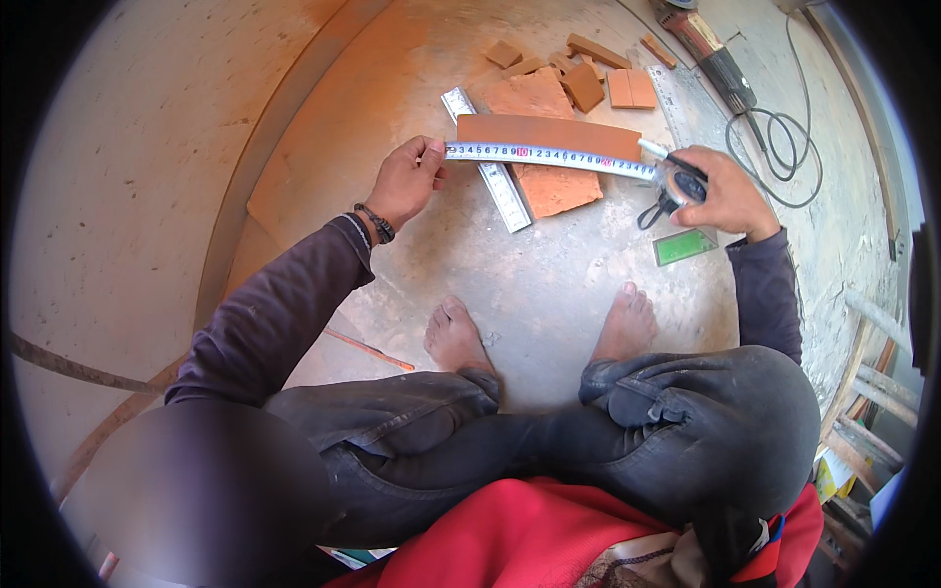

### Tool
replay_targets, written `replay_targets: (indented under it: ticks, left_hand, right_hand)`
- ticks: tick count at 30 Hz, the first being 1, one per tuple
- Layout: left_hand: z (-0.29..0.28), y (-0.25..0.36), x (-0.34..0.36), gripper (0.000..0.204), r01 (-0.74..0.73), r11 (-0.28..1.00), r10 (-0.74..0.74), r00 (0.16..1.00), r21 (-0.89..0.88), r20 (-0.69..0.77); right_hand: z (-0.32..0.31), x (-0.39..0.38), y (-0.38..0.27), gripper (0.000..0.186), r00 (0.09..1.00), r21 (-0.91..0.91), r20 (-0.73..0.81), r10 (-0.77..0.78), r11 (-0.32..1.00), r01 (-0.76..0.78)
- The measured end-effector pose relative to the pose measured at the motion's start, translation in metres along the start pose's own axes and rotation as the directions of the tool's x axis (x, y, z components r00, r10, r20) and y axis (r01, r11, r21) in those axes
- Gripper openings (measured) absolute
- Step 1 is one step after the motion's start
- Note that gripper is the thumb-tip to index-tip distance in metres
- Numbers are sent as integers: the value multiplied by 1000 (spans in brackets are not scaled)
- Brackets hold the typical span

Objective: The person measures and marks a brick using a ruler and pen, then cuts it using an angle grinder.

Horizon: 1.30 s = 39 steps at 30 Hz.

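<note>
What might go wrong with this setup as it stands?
The measuring tape extends past the left edge of the tile strip, where the left hand pinches it, so a reading could be off. The right hand holds both the tape case and a pen, so either might slip if the grip shifts. The bare feet share the floor with loose tile pieces, so stepping forward may risk a cut.

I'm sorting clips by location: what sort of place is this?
Probably a room under construction or renovation: a corded power tool lies on the dusty floor near small tile pieces, and a tape measure is pulled out.
</note>
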<state>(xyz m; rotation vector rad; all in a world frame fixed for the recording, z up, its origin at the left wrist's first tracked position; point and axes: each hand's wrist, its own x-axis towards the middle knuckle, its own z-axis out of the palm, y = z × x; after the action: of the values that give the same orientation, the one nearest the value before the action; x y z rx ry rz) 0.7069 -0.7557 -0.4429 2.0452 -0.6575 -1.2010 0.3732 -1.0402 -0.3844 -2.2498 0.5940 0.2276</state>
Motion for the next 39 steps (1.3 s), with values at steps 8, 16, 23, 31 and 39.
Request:
replay_targets:
  ticks: [8,16,23,31,39]
  left_hand:
    - [15,13,10,40,2,977,20,995,215,-98]
    - [15,6,21,32,-219,952,257,951,213,-169]
    - [7,21,26,35,-161,974,174,982,-156,68]
    - [10,13,29,43,-125,992,122,987,26,108]
    - [13,8,18,47,-115,993,116,990,-15,81]
  right_hand:
    - [-10,11,16,76,1000,-89,2,-11,996,11]
    - [3,14,16,72,999,-37,-10,-49,998,49]
    - [4,26,18,77,994,8,102,-30,1000,29]
    - [-4,24,15,70,985,26,163,52,998,-57]
    - [-3,24,27,66,991,180,130,41,982,-65]
